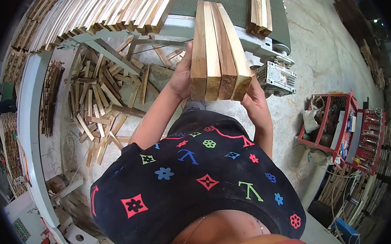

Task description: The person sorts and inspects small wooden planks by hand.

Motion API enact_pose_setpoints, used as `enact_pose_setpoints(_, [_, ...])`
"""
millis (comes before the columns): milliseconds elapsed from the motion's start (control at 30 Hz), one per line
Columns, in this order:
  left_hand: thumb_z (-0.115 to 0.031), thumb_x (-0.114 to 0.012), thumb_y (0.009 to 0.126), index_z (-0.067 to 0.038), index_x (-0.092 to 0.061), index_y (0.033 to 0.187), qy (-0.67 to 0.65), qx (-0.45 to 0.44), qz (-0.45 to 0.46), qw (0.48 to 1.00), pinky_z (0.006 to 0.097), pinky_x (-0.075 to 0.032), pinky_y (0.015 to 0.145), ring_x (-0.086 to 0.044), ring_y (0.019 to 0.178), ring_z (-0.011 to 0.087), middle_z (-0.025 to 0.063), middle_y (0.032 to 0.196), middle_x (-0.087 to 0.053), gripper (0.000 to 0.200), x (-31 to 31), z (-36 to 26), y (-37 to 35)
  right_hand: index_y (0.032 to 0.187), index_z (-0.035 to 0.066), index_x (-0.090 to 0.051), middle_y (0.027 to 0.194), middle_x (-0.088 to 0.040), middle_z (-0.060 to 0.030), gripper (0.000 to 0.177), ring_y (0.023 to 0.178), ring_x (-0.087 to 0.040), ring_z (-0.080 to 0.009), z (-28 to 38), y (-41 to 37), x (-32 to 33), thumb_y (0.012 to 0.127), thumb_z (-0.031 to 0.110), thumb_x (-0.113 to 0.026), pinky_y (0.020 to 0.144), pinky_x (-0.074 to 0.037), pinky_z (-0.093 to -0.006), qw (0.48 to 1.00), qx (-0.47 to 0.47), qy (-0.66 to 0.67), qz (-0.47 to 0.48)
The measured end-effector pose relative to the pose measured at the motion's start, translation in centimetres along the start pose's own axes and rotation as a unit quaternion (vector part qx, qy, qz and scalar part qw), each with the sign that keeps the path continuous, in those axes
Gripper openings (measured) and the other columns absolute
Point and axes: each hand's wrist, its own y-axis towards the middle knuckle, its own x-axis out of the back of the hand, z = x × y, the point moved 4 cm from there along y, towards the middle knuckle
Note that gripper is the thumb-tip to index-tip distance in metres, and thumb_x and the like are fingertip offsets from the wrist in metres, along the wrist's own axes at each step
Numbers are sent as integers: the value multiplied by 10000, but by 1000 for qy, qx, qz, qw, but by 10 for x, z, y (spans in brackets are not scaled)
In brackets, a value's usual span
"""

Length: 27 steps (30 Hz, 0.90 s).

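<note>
Several long wooden strips (218, 49), light and dark brown, stand side by side in a bundle held up in front of my body, their cut ends toward me. My left hand (184, 76) presses against the bundle's left side, thumb and palm along the outer strip. On the other side, my right hand (255, 99) grips the lower right corner near the cut ends; some of its fingers are hidden behind the wood. The bundle's far end overlaps the green conveyor belt (227, 13) in view.
A long row of wooden strips (104, 13) lies on the machine at upper left. More strips (259, 10) rest on the belt's right side. Loose offcuts (106, 96) are heaped on the floor. A motor (280, 77) juts out at right, near a red tool cart (327, 123).
</note>
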Motion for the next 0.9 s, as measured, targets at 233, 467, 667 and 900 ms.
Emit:
enact_pose_setpoints(233, [-635, -388, 1016, -67, -371, 1521, 3, -15, 17, 1000, 393, -509, 1053, -578, 1284, 224, 132, 1419, -550, 760, 10, 4, -2, 1532, 90, -422, 1424, -521, -92, 685, 1277, -508, -206, 6, 4, 0, 958, 378, -661, 1056, -424, -388, 1000, 6, 24, -15])
enact_pose_setpoints(467, [-595, -482, 1001, -53, -373, 1514, -25, -36, 20, 999, 430, -472, 1090, -568, 1292, 245, 141, 1422, -549, 754, -2, 16, -17, 1481, 52, -468, 1305, -573, -89, 594, 1191, -548, -188, 4, 2, 0, 975, 304, -648, 1021, -449, -367, 999, 20, 37, -20])
enact_pose_setpoints(667, [-709, -421, 962, -47, -379, 1508, 3, -7, -15, 1000, 443, -458, 1103, -572, 1287, 263, 151, 1427, -548, 859, -9, 28, -23, 1433, 45, -500, 1259, -592, -91, 482, 1121, -577, -163, -7, -2, 2, 1019, 276, -587, 948, -491, -327, 997, -19, 39, -64])
enact_pose_setpoints(900, [-856, -291, 879, -85, -386, 1527, -77, 70, -68, 992, 483, -490, 1056, -595, 1255, 331, 201, 1414, -554, 1012, 43, 98, -23, 1362, 133, -550, 1011, -599, -4, 358, 812, -605, -59, -112, -12, 8, 1048, 304, -550, 640, -499, -217, 951, -264, 45, -153])
